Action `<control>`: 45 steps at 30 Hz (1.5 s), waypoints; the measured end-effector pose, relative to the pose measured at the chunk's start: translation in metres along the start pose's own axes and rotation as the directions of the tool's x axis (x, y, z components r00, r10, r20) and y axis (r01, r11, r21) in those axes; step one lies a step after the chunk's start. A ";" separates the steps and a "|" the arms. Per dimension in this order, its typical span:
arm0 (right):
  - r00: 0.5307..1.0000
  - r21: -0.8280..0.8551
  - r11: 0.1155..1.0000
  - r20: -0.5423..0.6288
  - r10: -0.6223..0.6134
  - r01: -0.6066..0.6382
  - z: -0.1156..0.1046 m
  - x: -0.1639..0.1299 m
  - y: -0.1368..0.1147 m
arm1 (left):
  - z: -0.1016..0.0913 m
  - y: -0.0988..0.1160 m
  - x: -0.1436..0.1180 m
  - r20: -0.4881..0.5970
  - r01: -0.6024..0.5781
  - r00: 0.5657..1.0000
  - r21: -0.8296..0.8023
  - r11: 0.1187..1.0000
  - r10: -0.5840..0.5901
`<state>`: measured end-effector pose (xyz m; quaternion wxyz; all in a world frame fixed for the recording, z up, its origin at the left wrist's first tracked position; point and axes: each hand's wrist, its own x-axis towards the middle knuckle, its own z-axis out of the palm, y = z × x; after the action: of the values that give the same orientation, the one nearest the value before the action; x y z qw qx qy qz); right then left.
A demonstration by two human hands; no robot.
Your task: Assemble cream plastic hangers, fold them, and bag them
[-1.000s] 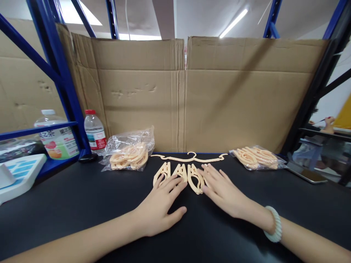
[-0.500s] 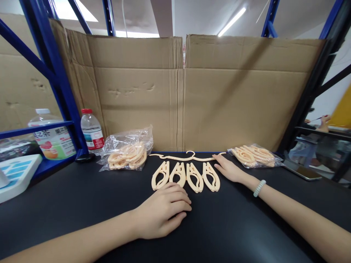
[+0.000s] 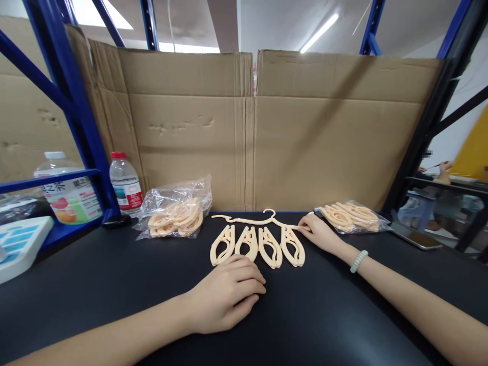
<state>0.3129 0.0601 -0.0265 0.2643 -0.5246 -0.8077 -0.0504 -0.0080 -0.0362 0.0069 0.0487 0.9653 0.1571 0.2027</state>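
An unfolded cream clothes hanger [image 3: 251, 220] lies at the back of the table, its hook pointing away from me. My right hand [image 3: 319, 231] has its fingers closed around the hanger's right end. In front of it, several folded hangers [image 3: 293, 247] stand in a row. My left hand [image 3: 231, 294] rests palm down on the table, fingers loosely extended and nothing seen in it. Its knuckles partly cover the lower end of one folded hanger [image 3: 247, 243] in the row.
A clear bag of folded hangers [image 3: 175, 216] lies back left, another bag [image 3: 348, 216] back right beside a phone [image 3: 419, 239]. A red-capped bottle [image 3: 125, 185] stands by the blue frame [image 3: 78, 122]. Cardboard [image 3: 198, 137] walls the back. Another person's hand [image 3: 444, 170] shows far right.
My right hand has gone from lying on the hanger's right end to gripping it. The hanger has shifted slightly right and tilted, its right end nearer me. My left hand stays put.
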 end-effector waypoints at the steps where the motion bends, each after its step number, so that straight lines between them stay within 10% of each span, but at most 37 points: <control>1: 1.000 0.008 1.000 -0.008 -0.001 0.001 0.000 0.000 0.000 | 0.000 0.000 0.000 -0.008 0.002 1.000 -0.002 1.000 -0.002; 12: 0.987 0.014 1.000 -0.162 0.003 0.000 -0.015 -0.004 0.000 | 0.002 -0.009 -0.003 -0.313 0.214 0.917 -0.139 0.967 -0.248; 18: 0.972 0.072 0.997 -0.233 0.003 0.015 -0.028 -0.012 -0.010 | -0.007 -0.021 -0.001 -0.294 0.495 0.651 -0.534 0.686 -0.699; 22: 0.955 0.086 0.995 -0.297 -0.014 0.041 -0.039 -0.017 -0.027 | -0.006 -0.031 -0.001 -0.191 0.439 0.411 -0.816 0.377 -0.892; 24: 0.946 0.075 0.995 -0.321 -0.042 0.070 -0.043 -0.018 -0.034 | -0.006 -0.030 -0.001 -0.157 0.373 0.360 -0.879 0.296 -0.920; 36: 0.935 0.093 0.966 -0.289 -0.205 0.241 -0.040 -0.025 -0.062 | -0.003 -0.014 0.000 -0.205 0.346 0.603 -0.804 0.484 -0.771; 45: 0.906 -0.264 0.922 -0.241 -0.347 0.283 -0.044 -0.029 -0.060 | 0.006 -0.017 -0.004 -0.248 0.449 0.577 -0.699 0.556 -0.778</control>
<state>0.2858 -0.0062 0.0094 0.3050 -0.4001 -0.8249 -0.2576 -0.0137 -0.0219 -0.0022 0.3573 0.6800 0.4386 0.4664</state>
